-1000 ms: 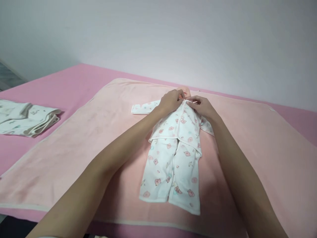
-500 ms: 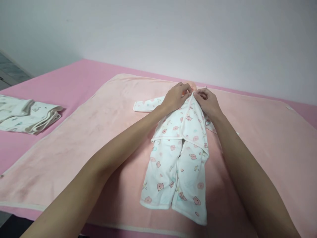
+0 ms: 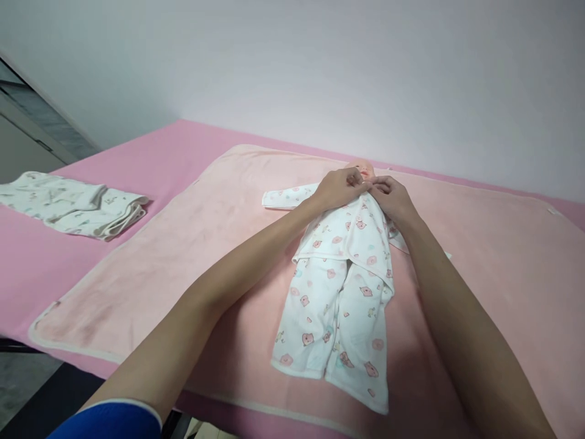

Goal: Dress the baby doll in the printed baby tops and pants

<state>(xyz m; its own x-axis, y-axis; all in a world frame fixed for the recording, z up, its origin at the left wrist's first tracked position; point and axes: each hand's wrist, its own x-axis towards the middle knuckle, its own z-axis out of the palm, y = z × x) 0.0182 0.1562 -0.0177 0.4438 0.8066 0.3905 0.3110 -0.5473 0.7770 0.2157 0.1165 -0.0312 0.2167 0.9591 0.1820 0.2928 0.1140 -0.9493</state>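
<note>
A baby doll (image 3: 363, 169) lies on its back on a pale pink blanket (image 3: 183, 244), dressed in a white top (image 3: 351, 235) and white trousers (image 3: 338, 323) printed with small pink figures. My left hand (image 3: 339, 188) and my right hand (image 3: 392, 198) meet at the top's collar just under the doll's chin. Both pinch the collar fabric with closed fingers. One sleeve (image 3: 287, 196) of the top stretches out flat to the left. Most of the doll's head is hidden behind my hands.
The blanket covers a brighter pink bed surface (image 3: 150, 152) that ends against a white wall. A folded white printed cloth (image 3: 77, 204) lies at the left edge of the bed. The bed's near edge and dark floor show at bottom left.
My hands stay pinched at the collar and press it lower toward the doll's chest. The view has swung left, so the doll and folded cloth sit further right in frame.
</note>
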